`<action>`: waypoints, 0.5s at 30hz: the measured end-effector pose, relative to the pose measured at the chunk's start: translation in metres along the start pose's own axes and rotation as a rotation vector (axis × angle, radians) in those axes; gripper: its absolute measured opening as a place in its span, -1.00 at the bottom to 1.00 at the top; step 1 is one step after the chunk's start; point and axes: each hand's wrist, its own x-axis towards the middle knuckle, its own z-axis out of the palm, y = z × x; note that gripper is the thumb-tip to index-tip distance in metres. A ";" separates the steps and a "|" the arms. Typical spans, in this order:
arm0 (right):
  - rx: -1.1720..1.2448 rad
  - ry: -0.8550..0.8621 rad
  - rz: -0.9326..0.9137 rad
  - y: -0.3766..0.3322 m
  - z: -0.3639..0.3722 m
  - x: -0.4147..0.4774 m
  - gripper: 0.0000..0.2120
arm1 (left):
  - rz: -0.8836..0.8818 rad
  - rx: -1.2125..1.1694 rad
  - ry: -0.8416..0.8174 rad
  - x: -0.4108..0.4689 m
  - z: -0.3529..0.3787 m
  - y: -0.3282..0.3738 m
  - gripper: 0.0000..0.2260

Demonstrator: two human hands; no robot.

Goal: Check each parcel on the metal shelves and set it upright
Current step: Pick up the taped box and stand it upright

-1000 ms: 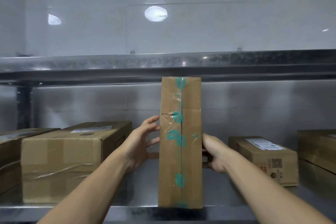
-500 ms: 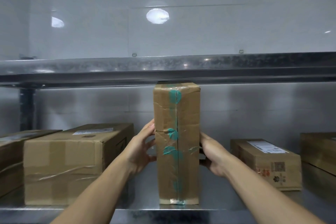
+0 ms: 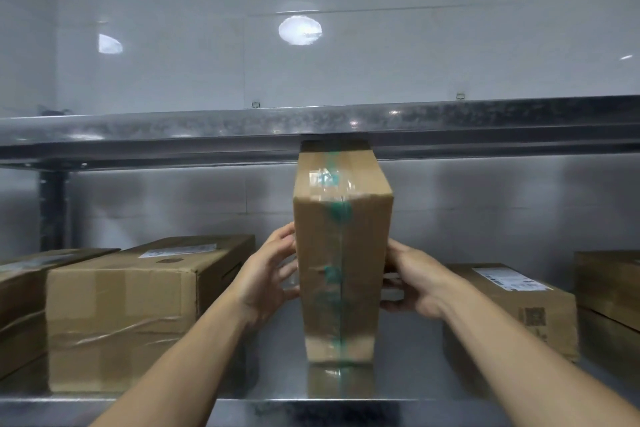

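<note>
Back from the front edge of the lower metal shelf, the tall taped parcel is now held; a second ago it was stood right at that edge. Its top end is now tipped toward the viewer, just under the upper shelf. It is clamped between the left hand, fingers spread against its left side, and the right hand, fingers curled on its right side. Uprighting is judged unfinished until it is squared and released.

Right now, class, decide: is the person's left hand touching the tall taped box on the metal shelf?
Touching. The head view shows the left hand with its fingers pressed against the left side of the tall taped box, no gap.
</note>
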 end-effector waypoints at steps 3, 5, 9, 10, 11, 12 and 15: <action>0.023 0.016 0.017 -0.005 -0.005 -0.005 -0.66 | 0.020 0.001 0.038 0.002 0.000 0.001 -0.66; 0.046 -0.004 -0.003 -0.004 -0.006 -0.005 -0.66 | 0.040 0.016 0.040 0.003 0.000 0.001 -0.71; 0.185 -0.049 -0.088 -0.003 -0.003 0.001 -0.78 | 0.047 -0.001 0.045 0.009 -0.003 -0.004 -0.69; 0.214 -0.053 -0.089 -0.002 -0.003 0.003 -0.77 | 0.042 -0.002 0.030 0.011 -0.005 -0.006 -0.66; 0.236 -0.044 -0.083 -0.001 -0.002 0.005 -0.75 | 0.034 -0.002 0.009 0.014 -0.008 -0.009 -0.63; 0.248 -0.029 -0.074 0.000 -0.001 0.006 -0.75 | 0.023 -0.008 -0.012 0.016 -0.011 -0.011 -0.59; 0.211 0.028 -0.086 0.003 0.002 0.005 -0.76 | 0.009 0.009 -0.037 0.015 -0.011 -0.014 -0.56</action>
